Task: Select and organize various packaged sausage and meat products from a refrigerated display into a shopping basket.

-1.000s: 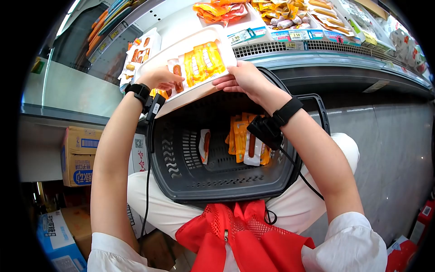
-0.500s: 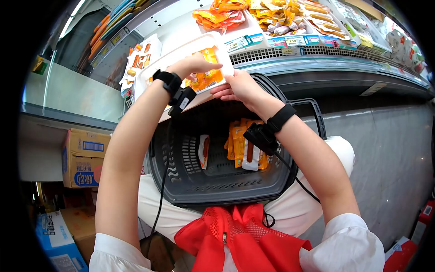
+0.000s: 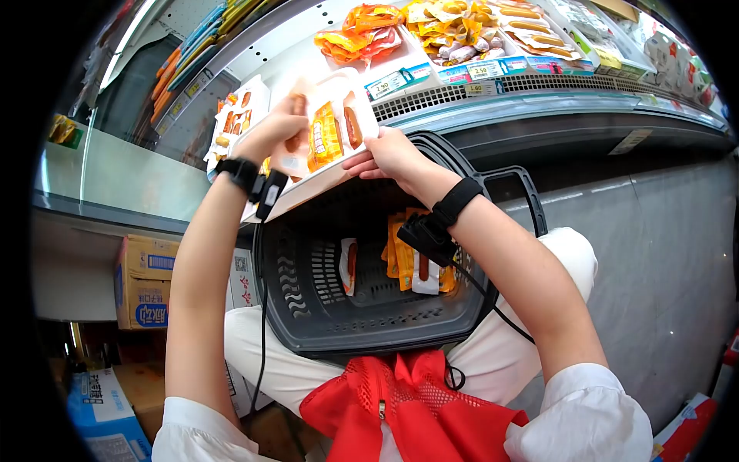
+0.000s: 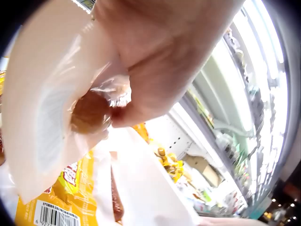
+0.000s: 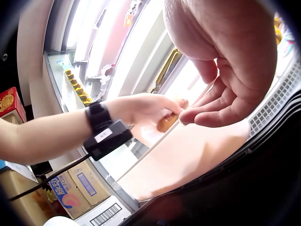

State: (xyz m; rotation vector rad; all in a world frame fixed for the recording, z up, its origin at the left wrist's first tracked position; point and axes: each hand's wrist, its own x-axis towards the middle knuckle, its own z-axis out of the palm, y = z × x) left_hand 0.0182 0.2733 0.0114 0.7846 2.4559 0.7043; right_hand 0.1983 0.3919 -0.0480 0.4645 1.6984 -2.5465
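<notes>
My left hand (image 3: 279,127) pinches a clear-wrapped sausage (image 4: 91,113) above the left part of a white tray (image 3: 308,187). The wrapper hangs close to the camera in the left wrist view. With thumb and fingers, my right hand (image 3: 394,158) grips the tray's right rim, and the tray tilts over the basket's far edge. Inside the tray lie a yellow packet (image 3: 325,137) and, to its right, another wrapped sausage (image 3: 353,127). My left hand and forearm hide part of the tray's left end.
Below the tray, a dark grey basket (image 3: 308,339) between my knees holds a single sausage packet (image 3: 349,266) and several orange packets (image 3: 396,254). Behind is a chilled shelf with bagged sausages (image 3: 454,35) and price tags (image 3: 483,70). Cardboard boxes (image 3: 146,281) stand at left.
My left hand reached right across the tray, then came back left and now holds up a wrapped sausage. Fewer yellow packets show, and a sausage lies at the right end. My right hand keeps the rim.
</notes>
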